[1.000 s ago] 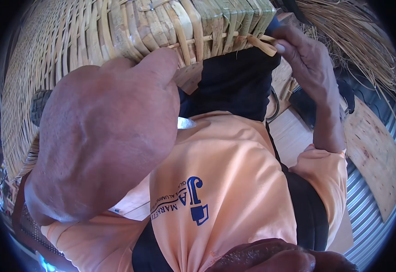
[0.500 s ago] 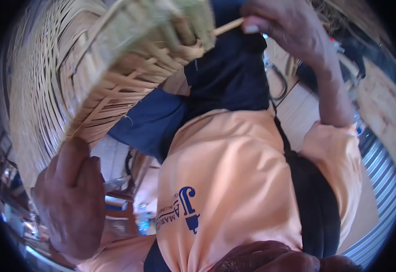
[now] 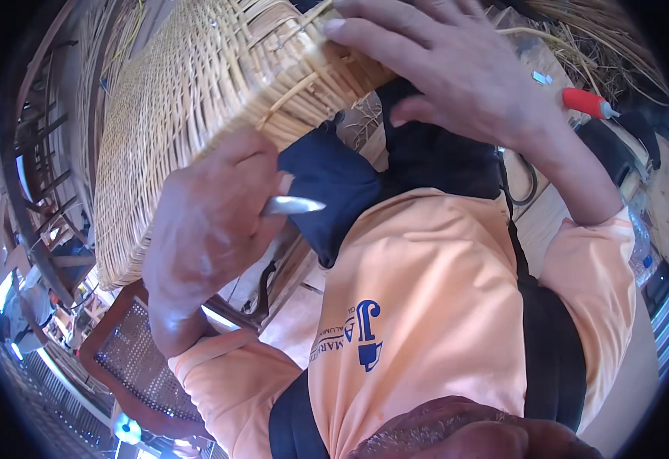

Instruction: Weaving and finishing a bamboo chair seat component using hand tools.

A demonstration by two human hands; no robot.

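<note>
A large woven wicker piece (image 3: pixel 177 126) with a flat face and a thick, bound edge leans over my lap, tilted, in the upper left. My left hand (image 3: pixel 212 214) is closed at its lower edge. From that fist sticks a small pointed metal blade, like a knife (image 3: pixel 295 205); its handle is hidden in my fingers. My right hand (image 3: pixel 445 65) lies over the upper corner of the weave, fingers stretched out and thumb held apart. Near its fingertips a thin cane strip (image 3: pixel 304 27) crosses the edge.
A red squeeze bottle (image 3: pixel 583 102) with a pale nozzle lies right of my right forearm. Loose dry strips (image 3: pixel 618 42) are heaped at the upper right. A wooden frame with a cane mesh panel (image 3: pixel 139 356) stands at lower left, below curved wooden parts (image 3: pixel 32 199).
My right hand pinched a thin strip off the edge and now lies spread on the weave. My left hand has moved up and right with the knife. The wicker piece has turned and shifted.
</note>
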